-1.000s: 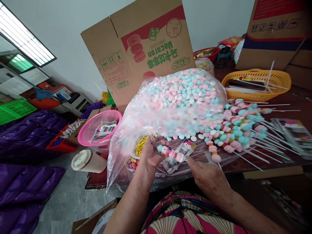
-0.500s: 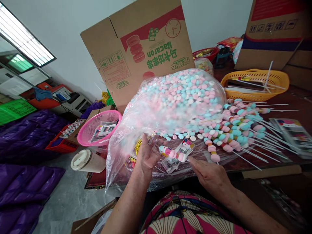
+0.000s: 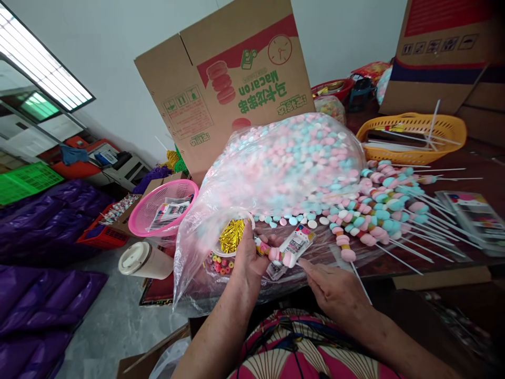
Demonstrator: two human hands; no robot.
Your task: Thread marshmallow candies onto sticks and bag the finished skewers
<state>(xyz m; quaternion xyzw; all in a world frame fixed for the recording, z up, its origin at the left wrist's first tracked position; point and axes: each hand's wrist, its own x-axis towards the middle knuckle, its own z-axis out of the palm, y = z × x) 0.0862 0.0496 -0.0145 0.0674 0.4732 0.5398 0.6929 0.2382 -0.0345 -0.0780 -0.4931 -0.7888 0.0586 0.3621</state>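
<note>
Hands [image 3: 333,287] flank candy skewer [image 3: 275,254], stick end in right.

The left hand [image 3: 252,255], right hand [image 3: 337,287] and forearms [image 3: 219,323] are bare; the pink garment [image 3: 307,360] bears cream, dark-ribbed fans.

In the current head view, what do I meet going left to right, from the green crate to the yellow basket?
Green crate → red crate → pink basket → gold ties → left hand → candy skewer between the hands → right hand → yellow basket.
</note>
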